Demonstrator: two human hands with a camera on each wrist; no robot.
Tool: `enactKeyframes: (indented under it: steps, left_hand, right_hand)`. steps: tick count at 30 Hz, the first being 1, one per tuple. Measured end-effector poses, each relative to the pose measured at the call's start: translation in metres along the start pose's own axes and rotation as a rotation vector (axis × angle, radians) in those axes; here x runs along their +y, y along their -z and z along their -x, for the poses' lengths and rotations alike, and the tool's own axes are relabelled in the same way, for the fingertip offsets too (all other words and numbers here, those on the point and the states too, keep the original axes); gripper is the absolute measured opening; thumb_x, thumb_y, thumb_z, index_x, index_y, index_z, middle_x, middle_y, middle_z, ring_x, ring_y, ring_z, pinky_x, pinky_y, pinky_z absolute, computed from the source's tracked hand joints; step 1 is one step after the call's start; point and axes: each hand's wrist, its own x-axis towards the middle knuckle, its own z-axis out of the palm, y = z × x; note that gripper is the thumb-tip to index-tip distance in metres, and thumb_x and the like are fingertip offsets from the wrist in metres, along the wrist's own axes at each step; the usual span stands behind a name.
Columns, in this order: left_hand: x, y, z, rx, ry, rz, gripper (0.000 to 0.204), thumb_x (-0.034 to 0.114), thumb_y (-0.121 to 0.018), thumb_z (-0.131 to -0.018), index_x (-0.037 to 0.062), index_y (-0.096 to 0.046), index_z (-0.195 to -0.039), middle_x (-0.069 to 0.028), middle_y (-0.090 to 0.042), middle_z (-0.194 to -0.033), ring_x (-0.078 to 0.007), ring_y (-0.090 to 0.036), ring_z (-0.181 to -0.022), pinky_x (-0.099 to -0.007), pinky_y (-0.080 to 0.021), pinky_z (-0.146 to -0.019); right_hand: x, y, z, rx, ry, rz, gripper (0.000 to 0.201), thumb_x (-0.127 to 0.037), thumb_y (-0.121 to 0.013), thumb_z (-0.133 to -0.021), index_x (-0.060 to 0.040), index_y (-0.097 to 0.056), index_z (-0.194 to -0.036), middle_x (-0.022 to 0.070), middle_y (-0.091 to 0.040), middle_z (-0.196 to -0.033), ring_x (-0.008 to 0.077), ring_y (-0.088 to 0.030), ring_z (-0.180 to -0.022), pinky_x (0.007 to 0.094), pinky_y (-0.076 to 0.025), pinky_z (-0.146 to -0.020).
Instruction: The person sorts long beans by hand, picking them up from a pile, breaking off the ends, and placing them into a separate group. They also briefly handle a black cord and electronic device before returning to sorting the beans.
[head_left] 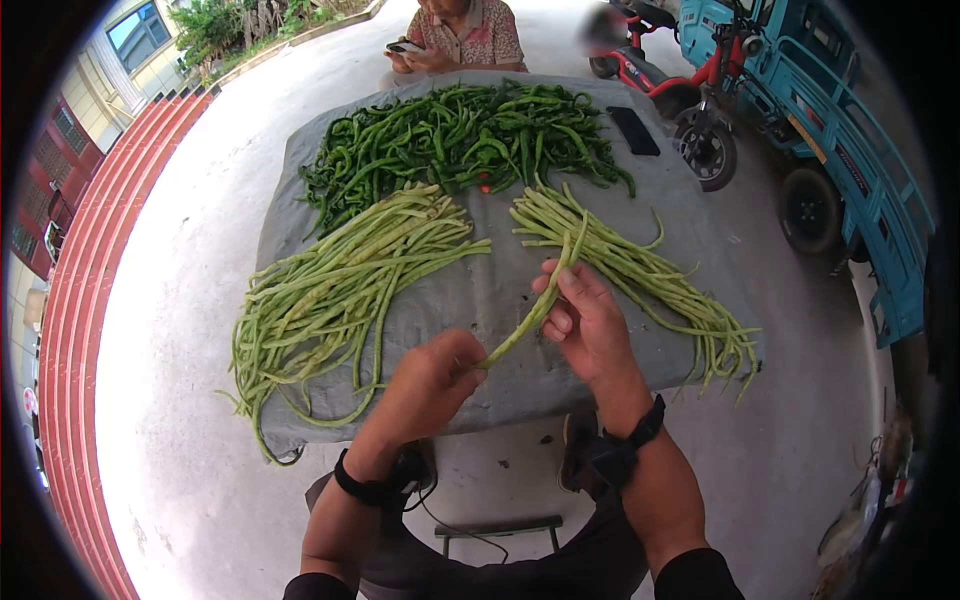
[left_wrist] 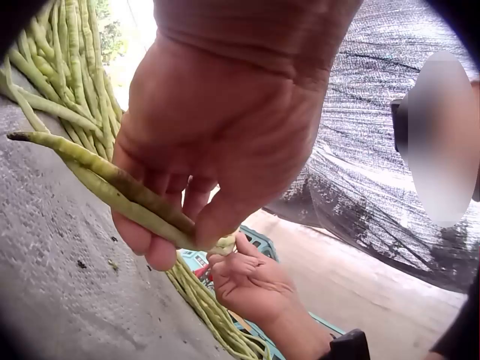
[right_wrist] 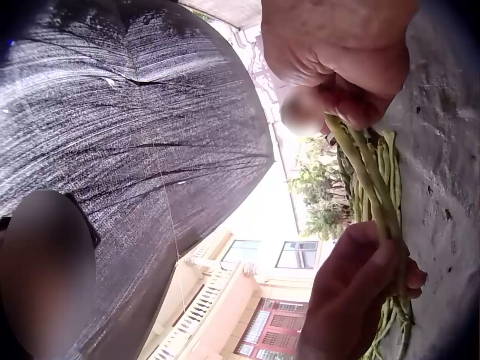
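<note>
A few long green beans (head_left: pixel 528 322) stretch between the two hands, over the near part of the table. My left hand (head_left: pixel 432 385) pinches their lower end between thumb and fingers. At the upper part, my right hand (head_left: pixel 592 325) grips the same beans with thumb and curled fingers. In the left wrist view one bean (left_wrist: pixel 71 152) shows a dark, dried tip. The right wrist view shows the beans (right_wrist: pixel 369 171) running from one hand to the other. A large pile of long beans (head_left: pixel 330 285) lies on the left, and a smaller bundle (head_left: pixel 640 270) on the right.
A heap of green peppers (head_left: pixel 450 135) covers the far part of the grey table cover (head_left: pixel 460 300). A black phone (head_left: pixel 633 131) lies at the far right. Opposite sits a person (head_left: pixel 470 35) holding a phone. A red scooter (head_left: pixel 690 85) and blue cargo tricycle (head_left: pixel 830 130) stand to the right.
</note>
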Motion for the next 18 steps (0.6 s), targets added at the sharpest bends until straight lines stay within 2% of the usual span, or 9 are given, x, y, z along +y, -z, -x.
enactKeyframes:
  steps: [2,5,8,11,14,18]
  left_hand:
    - [0.0,0.006,-0.002,-0.059,0.121,0.004,0.021,0.007,-0.076,-0.093,0.0015,-0.066,-0.111,-0.0091,-0.072,-0.103,-0.021,-0.072,-0.095,-0.0362,-0.057,-0.081]
    - [-0.015,0.001,-0.004,0.02,0.006,0.074,0.023,0.009,-0.075,-0.096,0.0016,-0.066,-0.117,-0.0078,-0.073,-0.106,-0.0192,-0.072,-0.101,-0.035,-0.057,-0.088]
    - [-0.012,-0.008,-0.011,0.139,0.004,0.218,0.025,0.01,-0.073,-0.1,0.0014,-0.066,-0.122,-0.0064,-0.073,-0.11,-0.0185,-0.071,-0.105,-0.0362,-0.057,-0.094]
    - [-0.011,-0.017,-0.017,0.251,-0.028,0.265,0.024,0.01,-0.072,-0.102,0.0012,-0.066,-0.124,-0.0044,-0.073,-0.113,-0.0167,-0.07,-0.107,-0.0353,-0.056,-0.094]
    - [-0.012,-0.023,-0.023,0.267,-0.012,0.414,0.023,0.01,-0.073,-0.101,0.0017,-0.066,-0.122,-0.0042,-0.072,-0.115,-0.014,-0.069,-0.106,-0.0328,-0.056,-0.093]
    - [-0.01,-0.029,-0.027,0.267,-0.014,0.426,0.018,0.01,-0.075,-0.099,0.0019,-0.069,-0.115,-0.0024,-0.073,-0.107,-0.01,-0.068,-0.099,-0.0291,-0.056,-0.087]
  right_hand:
    - [0.0,-0.002,0.001,0.004,0.012,0.036,0.022,-0.02,-0.062,-0.11,-0.0066,-0.067,-0.126,0.0053,-0.073,-0.105,0.0045,-0.053,-0.065,0.0249,-0.047,-0.058]
    - [0.007,-0.01,0.002,0.023,0.038,0.075,0.021,-0.019,-0.064,-0.109,-0.0051,-0.069,-0.125,0.0021,-0.07,-0.099,0.0042,-0.055,-0.068,0.0254,-0.047,-0.058]
    - [0.017,-0.012,0.003,-0.008,0.038,0.105,0.023,-0.018,-0.065,-0.109,-0.0036,-0.071,-0.126,-0.0015,-0.064,-0.091,0.0037,-0.057,-0.07,0.0254,-0.048,-0.058]
    - [0.023,-0.017,0.004,-0.048,0.014,0.137,0.023,-0.017,-0.066,-0.108,-0.0037,-0.07,-0.127,-0.0031,-0.061,-0.088,0.0042,-0.056,-0.072,0.0254,-0.047,-0.058]
    - [0.024,-0.025,0.009,-0.06,-0.016,0.162,0.024,-0.017,-0.066,-0.108,-0.0035,-0.07,-0.127,-0.0034,-0.06,-0.086,0.0043,-0.056,-0.072,0.025,-0.046,-0.057]
    - [0.027,-0.028,0.011,-0.066,-0.008,0.176,0.023,-0.014,-0.069,-0.106,-0.0018,-0.071,-0.125,-0.0031,-0.062,-0.085,0.0035,-0.054,-0.068,0.0239,-0.045,-0.054]
